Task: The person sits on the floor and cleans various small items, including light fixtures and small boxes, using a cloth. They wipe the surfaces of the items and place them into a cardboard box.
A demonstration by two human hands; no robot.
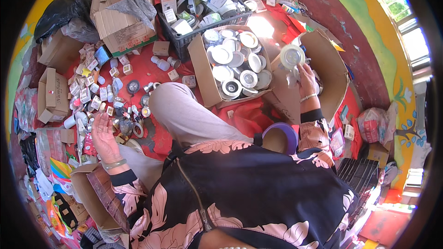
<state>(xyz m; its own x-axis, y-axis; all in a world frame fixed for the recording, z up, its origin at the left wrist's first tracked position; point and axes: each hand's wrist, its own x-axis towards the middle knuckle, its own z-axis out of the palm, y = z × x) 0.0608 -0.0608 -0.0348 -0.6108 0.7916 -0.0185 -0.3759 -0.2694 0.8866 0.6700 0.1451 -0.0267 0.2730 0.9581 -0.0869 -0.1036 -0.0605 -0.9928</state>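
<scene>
My right hand [305, 76] holds up a round white lamp fitting [292, 56] over an open cardboard box [328, 71] at the right. My left hand [102, 134] reaches out to the left with fingers spread, holding nothing. It hovers next to a heap of small boxes and metal parts [99, 94] on the red floor cloth. Between the hands stands another cardboard box [203, 71] filled with several round white fittings [237, 67]. My bent knee in light trousers [182, 110] lies between the two hands.
A dark plastic crate [184, 41] of small boxes sits behind the filled box. Opened cartons [122, 23] and a black bag [60, 11] lie at the back left. A purple-rimmed round object [281, 137] is by my right elbow. A painted wall [369, 41] curves along the right.
</scene>
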